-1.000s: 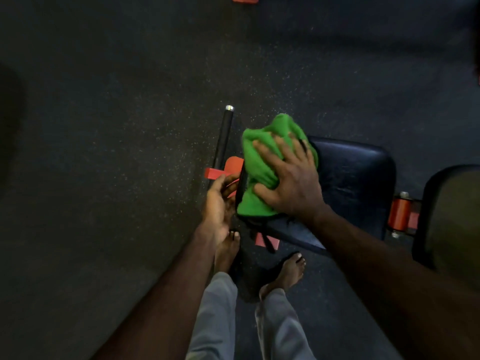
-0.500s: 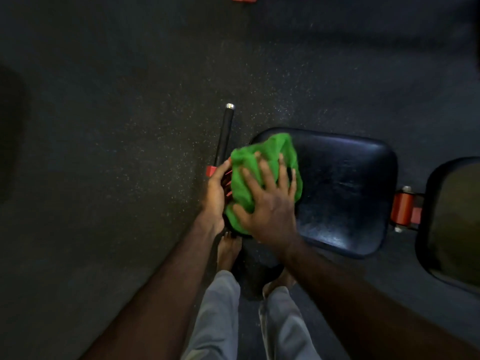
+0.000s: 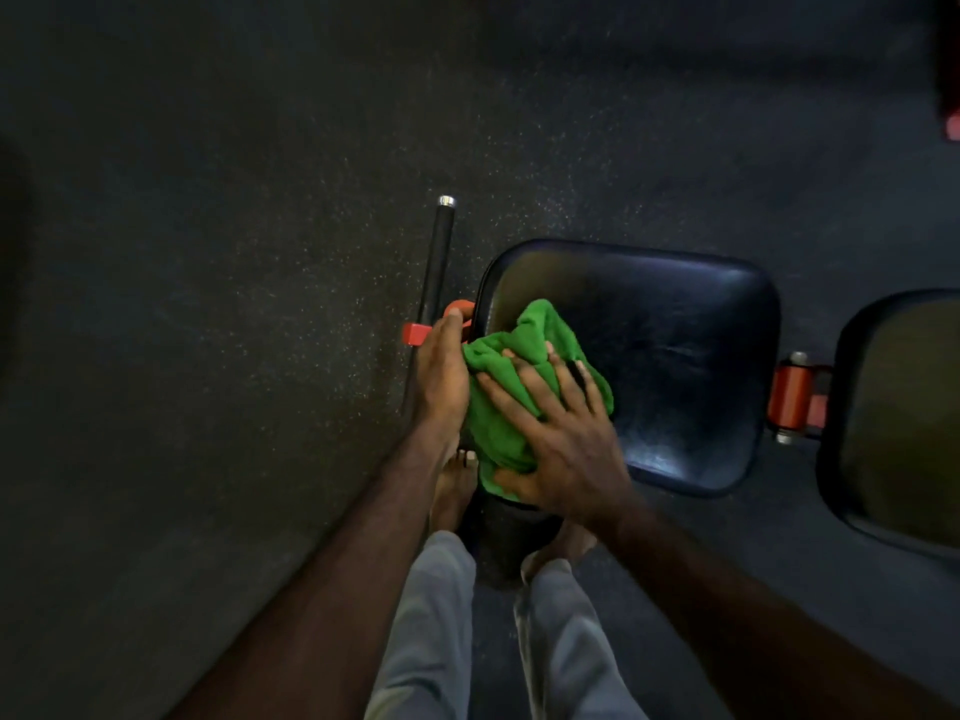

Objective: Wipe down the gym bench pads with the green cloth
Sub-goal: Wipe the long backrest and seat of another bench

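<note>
A bunched green cloth (image 3: 519,366) lies on the near left corner of the black seat pad (image 3: 670,350). My right hand (image 3: 566,439) presses flat on the cloth, fingers spread, thumb curled under its near edge. My left hand (image 3: 441,376) rests against the pad's left edge, beside the cloth, fingers closed on the frame there. A second black pad (image 3: 898,423), the backrest, sits at the right edge, only partly in view.
A black bar with a silver end cap (image 3: 439,257) sticks out on the floor left of the seat. Red frame parts (image 3: 789,397) join the two pads. My bare feet (image 3: 452,491) stand on the dark speckled rubber floor (image 3: 208,304) below the seat.
My right hand has dragged the cloth from the seat's far left edge toward me to its near left corner. My left hand has stayed at the pad's left edge.
</note>
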Demonstrator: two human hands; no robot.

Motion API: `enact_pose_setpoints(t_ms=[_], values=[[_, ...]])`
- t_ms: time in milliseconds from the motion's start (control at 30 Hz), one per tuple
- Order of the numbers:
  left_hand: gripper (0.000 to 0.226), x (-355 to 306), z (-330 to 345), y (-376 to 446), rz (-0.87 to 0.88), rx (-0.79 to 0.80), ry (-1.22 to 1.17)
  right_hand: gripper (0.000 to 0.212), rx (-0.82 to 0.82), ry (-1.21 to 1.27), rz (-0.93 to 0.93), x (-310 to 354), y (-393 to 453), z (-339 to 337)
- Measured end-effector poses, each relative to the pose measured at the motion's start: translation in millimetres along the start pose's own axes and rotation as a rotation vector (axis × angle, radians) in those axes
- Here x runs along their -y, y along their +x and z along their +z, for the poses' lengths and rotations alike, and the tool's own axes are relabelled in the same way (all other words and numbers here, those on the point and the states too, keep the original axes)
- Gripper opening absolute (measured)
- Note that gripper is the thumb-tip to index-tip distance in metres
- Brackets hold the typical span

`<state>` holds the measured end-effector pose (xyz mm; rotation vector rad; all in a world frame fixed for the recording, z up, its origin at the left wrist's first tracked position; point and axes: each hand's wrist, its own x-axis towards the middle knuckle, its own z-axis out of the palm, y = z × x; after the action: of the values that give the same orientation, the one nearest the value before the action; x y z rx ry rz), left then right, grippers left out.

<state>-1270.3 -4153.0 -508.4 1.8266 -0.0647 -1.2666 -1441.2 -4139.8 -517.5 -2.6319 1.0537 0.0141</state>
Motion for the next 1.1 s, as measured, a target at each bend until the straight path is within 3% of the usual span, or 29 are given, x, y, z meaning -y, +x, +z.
enact_pose_setpoints(t_ms=[67, 167, 233, 333, 400, 467, 600, 700, 800, 967, 1100], values=[[0.029, -1.9, 0.0, 0.7, 0.048, -0.004, 0.011, 0.101, -0.027, 0.042, 0.151, -13.9, -15.7, -3.6], [0.025, -4.6, 4.1, -2.0, 0.062, 0.027, 0.015, 0.109, -0.079, 0.137, 0.486, 15.8, -27.2, -6.9], [0.039, -2.6, 11.3, -3.1, 0.085, 0.044, 0.064, 0.118, -0.053, 0.157, 0.606, 45.4, -6.2, -1.8], [0.041, -0.7, 16.7, -4.2, 0.101, 0.032, 0.084, 0.116, -0.028, 0.172, 0.475, 58.0, 27.3, 1.7], [0.033, -1.6, 13.6, 0.2, 0.053, 0.025, 0.022, 0.110, -0.032, 0.122, 0.279, 36.6, 20.9, 2.7], [0.022, -2.7, 9.6, 5.2, 0.062, 0.019, 0.054, 0.108, -0.024, 0.095, 0.210, 10.0, -5.3, 1.7], [0.034, -9.3, 12.8, 5.8, 0.093, 0.080, 0.180, 0.099, -0.080, 0.134, 0.482, 4.0, -60.0, -1.6], [0.037, -7.8, 24.3, 4.6, 0.117, 0.067, 0.221, 0.103, -0.064, 0.167, 0.596, 25.5, -34.4, 0.0], [0.044, -1.3, 30.2, 4.8, 0.131, 0.013, 0.229, 0.116, -0.041, 0.187, 0.503, 40.8, 5.6, -0.1], [0.041, 2.0, 22.9, 11.6, 0.118, 0.034, 0.189, 0.104, -0.008, 0.186, 0.246, -0.7, -21.9, -6.3], [0.036, 1.5, 28.0, 4.4, 0.109, 0.045, 0.245, 0.111, -0.057, 0.169, 0.475, -9.5, -66.3, -7.5]])
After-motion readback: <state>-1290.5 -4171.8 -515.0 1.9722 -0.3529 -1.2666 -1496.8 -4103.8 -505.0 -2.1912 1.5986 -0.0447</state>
